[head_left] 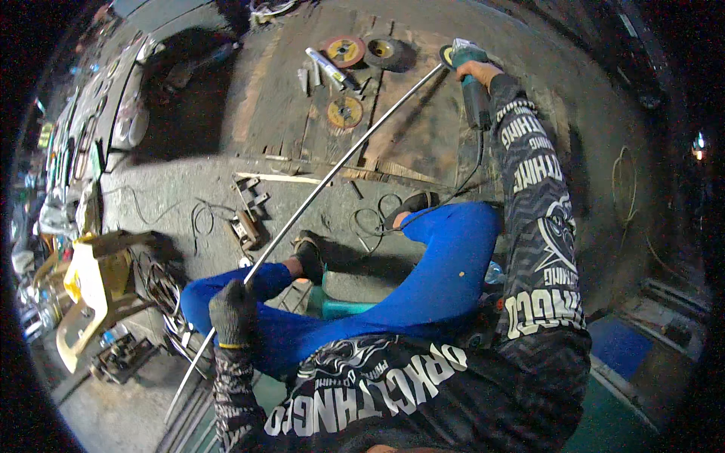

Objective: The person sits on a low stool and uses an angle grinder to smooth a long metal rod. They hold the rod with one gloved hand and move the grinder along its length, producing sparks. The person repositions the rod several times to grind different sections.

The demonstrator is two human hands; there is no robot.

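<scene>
At far end of rod (340,164), right hand (476,69) clenches grinder (476,106); left hand (232,313) wraps rod; disc (445,57) snagging could wrench it.

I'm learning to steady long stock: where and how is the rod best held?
Probably around the near part of the rod, coming from the wearer's side, as the gloved left hand does. It is thin enough for fingers to wrap, and it slants up to the grinder at its far end, so this grip keeps clear of the disc.
</scene>
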